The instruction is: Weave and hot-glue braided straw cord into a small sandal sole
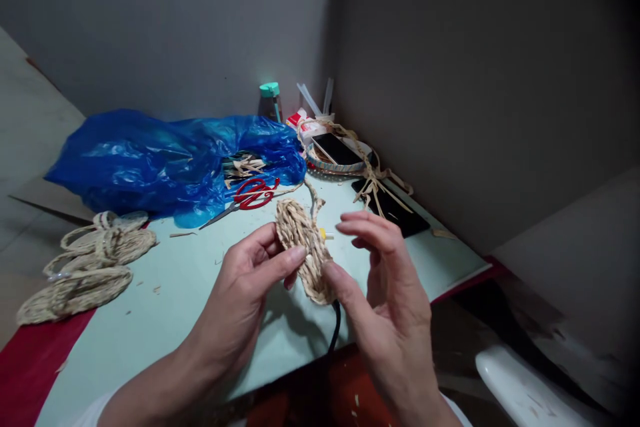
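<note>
A flat oval piece of coiled, braided straw cord [303, 240] is held up over the table in front of me. My left hand [255, 273] pinches its left side, the thumb lying on top and the fingers underneath. At its lower right edge, my right hand [383, 273] rests a thumb tip while the other fingers spread apart in the air. From the far end of the piece a loose braid tail [314, 197] runs back toward the blue bag. A small yellow-handled tool [324, 234] shows partly behind the straw. Below it hangs a black cord [335, 327].
Red-handled scissors [255, 194] lie by a blue plastic bag [150, 153] of straw strips. Bundled braids [95, 260] sit at the left edge. At the back stand a basket with a phone [337, 148] and a teal-lidded bottle [270, 101]. A black tablet-like slab [407, 217] lies right.
</note>
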The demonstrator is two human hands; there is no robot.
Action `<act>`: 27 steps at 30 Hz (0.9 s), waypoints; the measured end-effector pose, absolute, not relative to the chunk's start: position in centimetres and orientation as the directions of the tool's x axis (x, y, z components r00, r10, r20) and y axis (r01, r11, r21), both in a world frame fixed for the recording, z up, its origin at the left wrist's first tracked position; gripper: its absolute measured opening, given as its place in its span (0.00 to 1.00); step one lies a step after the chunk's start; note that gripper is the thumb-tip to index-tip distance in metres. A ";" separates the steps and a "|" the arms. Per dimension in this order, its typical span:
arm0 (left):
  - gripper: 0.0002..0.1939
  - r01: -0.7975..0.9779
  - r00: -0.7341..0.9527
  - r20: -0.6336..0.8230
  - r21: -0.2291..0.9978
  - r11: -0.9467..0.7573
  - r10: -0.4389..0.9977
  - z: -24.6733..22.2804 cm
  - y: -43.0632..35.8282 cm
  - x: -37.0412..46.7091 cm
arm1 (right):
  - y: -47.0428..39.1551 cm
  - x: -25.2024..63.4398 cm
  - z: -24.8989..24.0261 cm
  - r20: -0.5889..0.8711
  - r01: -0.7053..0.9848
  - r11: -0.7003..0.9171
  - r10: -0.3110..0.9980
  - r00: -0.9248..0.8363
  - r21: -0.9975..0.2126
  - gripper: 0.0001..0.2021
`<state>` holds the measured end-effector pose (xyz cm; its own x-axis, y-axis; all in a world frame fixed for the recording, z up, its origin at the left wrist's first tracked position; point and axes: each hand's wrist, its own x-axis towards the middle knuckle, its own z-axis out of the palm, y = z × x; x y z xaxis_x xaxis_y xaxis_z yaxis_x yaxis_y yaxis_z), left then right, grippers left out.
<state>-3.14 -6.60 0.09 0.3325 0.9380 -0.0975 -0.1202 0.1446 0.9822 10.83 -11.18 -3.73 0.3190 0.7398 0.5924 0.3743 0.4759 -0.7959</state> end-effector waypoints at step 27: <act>0.12 -0.095 0.402 -0.097 0.985 0.147 0.910 -0.2 -3.8 -4.4 | -10.2 13.8 -1.7 0.530 0.284 0.467 0.821 0.212 -0.837 0.21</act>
<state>-4.40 -3.81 -0.22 0.4022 0.9104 -0.0973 -0.0948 0.1471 0.9846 13.76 -10.18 -1.68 0.2118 0.8210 0.5302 0.2841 0.4674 -0.8371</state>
